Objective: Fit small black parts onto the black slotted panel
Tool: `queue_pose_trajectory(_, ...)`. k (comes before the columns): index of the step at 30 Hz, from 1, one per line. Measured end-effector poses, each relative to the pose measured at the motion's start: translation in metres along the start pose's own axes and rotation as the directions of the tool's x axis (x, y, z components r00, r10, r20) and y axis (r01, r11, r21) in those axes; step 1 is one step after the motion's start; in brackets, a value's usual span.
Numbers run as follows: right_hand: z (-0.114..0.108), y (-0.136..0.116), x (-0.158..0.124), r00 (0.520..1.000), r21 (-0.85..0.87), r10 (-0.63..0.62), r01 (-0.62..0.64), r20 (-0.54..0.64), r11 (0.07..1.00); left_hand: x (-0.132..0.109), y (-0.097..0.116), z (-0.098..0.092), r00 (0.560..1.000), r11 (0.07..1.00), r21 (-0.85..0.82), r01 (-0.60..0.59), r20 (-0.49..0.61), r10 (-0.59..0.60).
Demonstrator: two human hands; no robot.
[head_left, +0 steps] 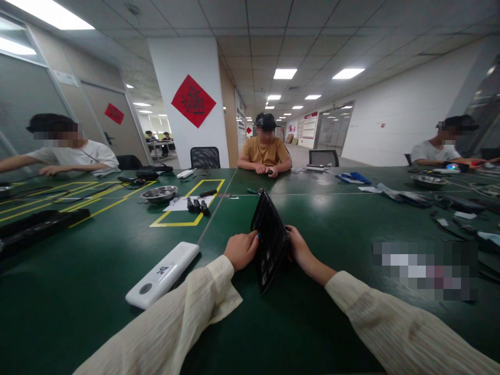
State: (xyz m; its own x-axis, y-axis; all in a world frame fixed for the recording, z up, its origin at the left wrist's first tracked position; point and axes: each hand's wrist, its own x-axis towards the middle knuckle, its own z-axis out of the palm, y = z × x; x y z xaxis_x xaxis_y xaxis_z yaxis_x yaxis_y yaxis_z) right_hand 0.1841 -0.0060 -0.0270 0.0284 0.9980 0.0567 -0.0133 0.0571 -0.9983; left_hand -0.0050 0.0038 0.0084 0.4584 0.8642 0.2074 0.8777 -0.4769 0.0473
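A flat black case [271,245] stands tilted on edge above the table in front of me, its recessed inner face turned to the left. Small pale pieces show low on that face. My right hand [300,249] grips the case from its right side, and the fingers behind it are partly hidden. On the other side, my left hand [241,251] is closed with its fingertips at the inner face. A small blue bit [258,235] shows at those fingertips, too small to name. Left of my left forearm lies a white power bank [164,275] marked 26.
Farther off are a metal bowl [160,194], black cylindrical parts [197,206] by white paper, and green-handled pliers [253,191]. A long black tray [42,229] lies left; cables and pouches [406,195] lie right. Three people sit around the green table [328,224].
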Motion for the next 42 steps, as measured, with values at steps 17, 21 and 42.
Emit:
queue_pose_trajectory(17,0.000,0.003,0.003,1.000,0.010,0.003,-0.003,0.007,1.000,-0.001,0.006,0.001,0.991,0.991,-0.017,0.133,-0.028,-0.134)
queue_pose_trajectory(21,-0.001,0.006,0.006,1.000,0.001,-0.001,0.001,0.006,1.000,-0.002,0.006,0.002,0.990,0.991,0.007,0.135,-0.028,-0.135)
queue_pose_trajectory(42,0.000,0.001,0.002,1.000,0.007,0.014,-0.014,0.009,1.000,-0.001,0.005,-0.004,0.998,0.998,-0.024,0.060,-0.034,-0.061)
